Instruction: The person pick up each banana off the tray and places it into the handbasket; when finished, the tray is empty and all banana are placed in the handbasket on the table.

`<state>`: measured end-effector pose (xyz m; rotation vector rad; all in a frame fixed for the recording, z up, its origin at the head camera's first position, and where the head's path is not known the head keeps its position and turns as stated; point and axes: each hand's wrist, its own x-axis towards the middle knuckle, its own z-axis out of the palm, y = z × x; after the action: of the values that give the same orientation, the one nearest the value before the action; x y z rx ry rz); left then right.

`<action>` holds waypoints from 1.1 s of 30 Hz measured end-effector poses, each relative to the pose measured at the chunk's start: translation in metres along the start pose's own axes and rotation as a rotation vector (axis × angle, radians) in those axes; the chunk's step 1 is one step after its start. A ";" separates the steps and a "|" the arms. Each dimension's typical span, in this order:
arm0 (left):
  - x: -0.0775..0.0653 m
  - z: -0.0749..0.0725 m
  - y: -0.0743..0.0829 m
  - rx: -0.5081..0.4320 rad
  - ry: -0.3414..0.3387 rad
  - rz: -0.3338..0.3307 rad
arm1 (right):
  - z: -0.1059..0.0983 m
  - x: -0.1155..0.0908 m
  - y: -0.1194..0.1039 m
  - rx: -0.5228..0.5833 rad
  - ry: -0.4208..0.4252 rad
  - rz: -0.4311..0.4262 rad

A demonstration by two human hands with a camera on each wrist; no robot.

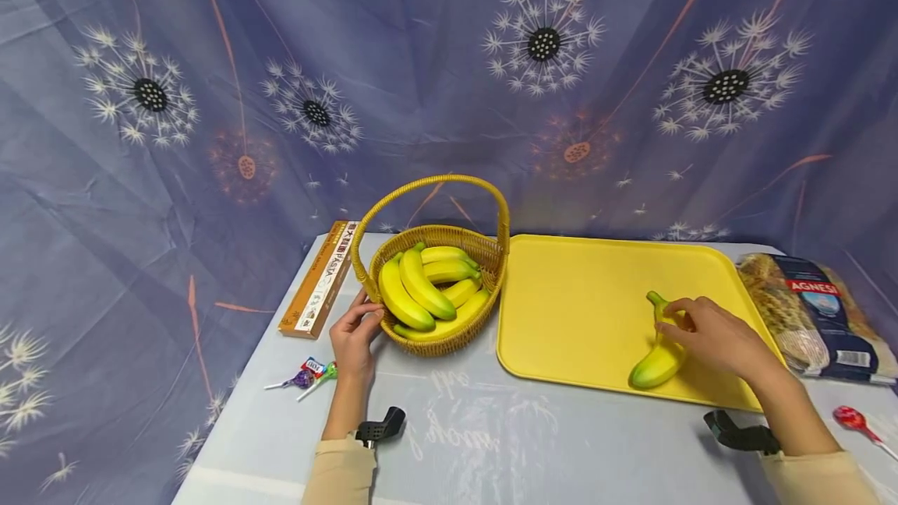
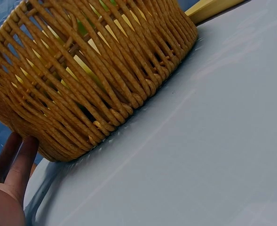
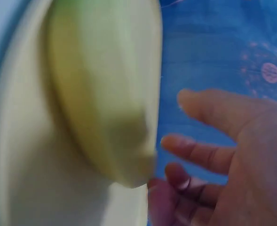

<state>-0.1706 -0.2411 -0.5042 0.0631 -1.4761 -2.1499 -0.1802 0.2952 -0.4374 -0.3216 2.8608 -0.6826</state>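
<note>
A wicker basket (image 1: 435,346) with a tall arched handle stands on the table, with several yellow bananas (image 1: 424,287) inside it. My left hand (image 1: 356,337) is at the basket's left side, its straight fingers (image 2: 24,162) touching the outer weave near the handle's foot. On the yellow tray (image 1: 568,310) at the right lies a single banana (image 1: 655,366), green at its ends. Over that banana's upper part is my right hand (image 1: 719,333). In the right wrist view its fingers (image 3: 206,155) are loosely bent and spread beside the banana (image 3: 98,94), not wrapped round it.
Left of the basket lies a pasta box (image 1: 316,287), with wrapped lollipops (image 1: 309,375) nearer the front. A bag of Agnesi pasta (image 1: 817,318) is right of the tray, and a red lollipop (image 1: 850,418) lies in front of it. A patterned curtain (image 1: 421,84) hangs behind.
</note>
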 end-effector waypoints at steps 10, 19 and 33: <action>0.000 0.002 -0.001 0.000 -0.005 -0.004 | 0.016 0.008 -0.005 -0.052 0.036 0.045; 0.000 0.002 0.000 -0.004 -0.009 -0.003 | 0.026 0.015 -0.021 -0.010 0.045 0.012; 0.002 0.000 0.000 -0.012 -0.001 -0.018 | 0.033 0.018 -0.026 0.020 0.035 0.129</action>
<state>-0.1722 -0.2417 -0.5034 0.0716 -1.4680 -2.1732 -0.1855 0.2544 -0.4566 -0.1222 2.8745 -0.6987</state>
